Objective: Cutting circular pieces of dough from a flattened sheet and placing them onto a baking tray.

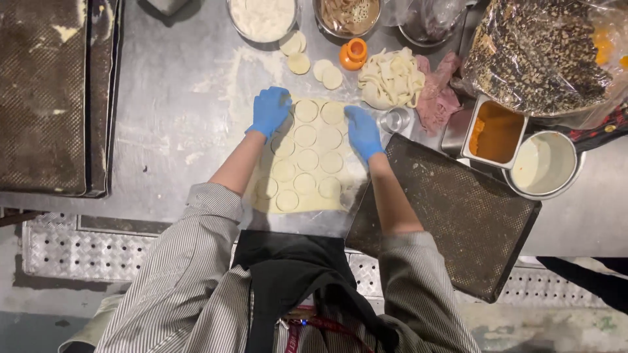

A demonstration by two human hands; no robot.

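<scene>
Both blue-gloved hands — left hand point(270, 111), right hand point(363, 133) — lie flat, fingers loosely together, gripping nothing, on the pale rolled dough sheet point(307, 160) scored with circles.

A clear plastic bag of dark speckled crumbs point(536, 55) lies top right.

Flour bowl point(263, 18) cut off above

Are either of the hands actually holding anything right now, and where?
Nothing is gripped. The left hand and right hand rest flat on the far corners of the dough sheet.
</scene>
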